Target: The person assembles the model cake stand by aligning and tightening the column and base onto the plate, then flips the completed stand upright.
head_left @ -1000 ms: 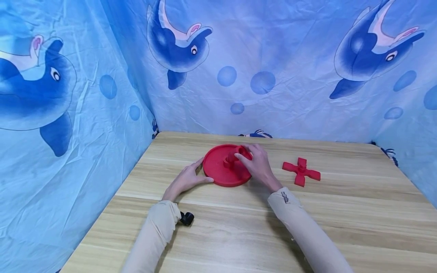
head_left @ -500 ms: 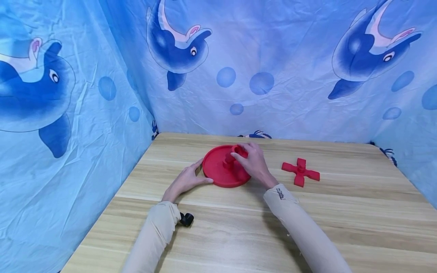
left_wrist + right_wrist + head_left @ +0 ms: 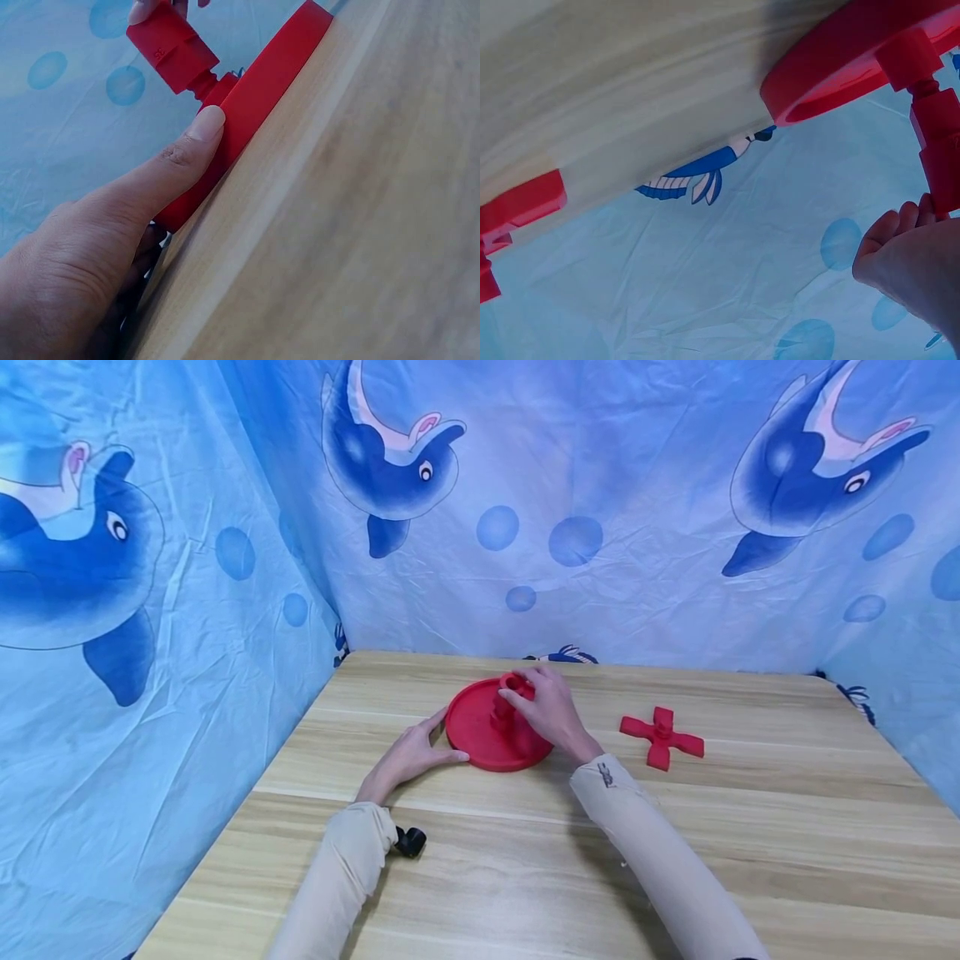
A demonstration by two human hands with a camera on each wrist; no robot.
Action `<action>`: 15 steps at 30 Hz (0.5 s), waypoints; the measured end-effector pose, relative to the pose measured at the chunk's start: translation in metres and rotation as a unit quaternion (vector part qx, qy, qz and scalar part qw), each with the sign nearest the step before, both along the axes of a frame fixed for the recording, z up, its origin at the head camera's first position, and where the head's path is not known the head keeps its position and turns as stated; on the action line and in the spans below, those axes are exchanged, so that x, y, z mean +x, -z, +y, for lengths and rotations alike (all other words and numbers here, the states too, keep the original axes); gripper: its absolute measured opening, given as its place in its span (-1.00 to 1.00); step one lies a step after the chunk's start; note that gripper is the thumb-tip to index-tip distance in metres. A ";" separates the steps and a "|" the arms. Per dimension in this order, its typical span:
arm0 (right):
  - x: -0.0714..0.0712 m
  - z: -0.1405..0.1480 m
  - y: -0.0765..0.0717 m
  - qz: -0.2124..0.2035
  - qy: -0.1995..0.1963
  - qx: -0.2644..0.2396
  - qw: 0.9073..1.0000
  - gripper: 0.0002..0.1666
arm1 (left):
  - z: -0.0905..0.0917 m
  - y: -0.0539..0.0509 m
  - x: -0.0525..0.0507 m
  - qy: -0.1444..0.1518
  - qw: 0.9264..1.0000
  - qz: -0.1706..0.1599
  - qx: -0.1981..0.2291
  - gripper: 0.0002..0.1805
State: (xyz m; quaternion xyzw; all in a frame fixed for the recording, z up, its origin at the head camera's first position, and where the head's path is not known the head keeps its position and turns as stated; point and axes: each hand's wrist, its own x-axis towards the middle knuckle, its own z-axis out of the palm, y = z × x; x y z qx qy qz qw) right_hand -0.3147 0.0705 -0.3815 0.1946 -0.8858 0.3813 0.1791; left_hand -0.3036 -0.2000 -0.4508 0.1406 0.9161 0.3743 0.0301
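Note:
A round red base (image 3: pixel 474 745) with a raised rim lies flat on the wooden table. My left hand (image 3: pixel 408 756) grips its near-left edge, and the thumb (image 3: pixel 206 124) presses the outer wall in the left wrist view. My right hand (image 3: pixel 553 708) holds a red post (image 3: pixel 171 49) by its upper end, slightly tilted over the base's centre. The post's threaded neck (image 3: pixel 201 84) is at the raised central socket (image 3: pixel 909 58); how deep it sits I cannot tell. Part of the post is behind my right fingers in the head view.
To the right on the table (image 3: pixel 750 810) lies a red four-armed cross piece (image 3: pixel 662 739) with a central stub. A small black device (image 3: pixel 410 842) sits at my left cuff. Blue dolphin-print fabric (image 3: pixel 570 593) hangs behind and beside the table.
My right hand has moved slightly left, swinging the post's top leftward so it stands more upright over the base. The left hand and the base stay where they were.

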 end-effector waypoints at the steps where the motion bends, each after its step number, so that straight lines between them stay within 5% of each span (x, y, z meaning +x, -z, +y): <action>1: -0.001 -0.001 -0.001 0.002 -0.001 0.007 1.000 -0.41 | 0.000 0.000 0.000 -0.001 1.000 0.000 -0.001 0.23; 15: -0.004 -0.009 -0.005 -0.043 0.004 0.023 0.999 -0.39 | 0.000 0.000 0.001 0.001 1.000 0.003 0.001 0.23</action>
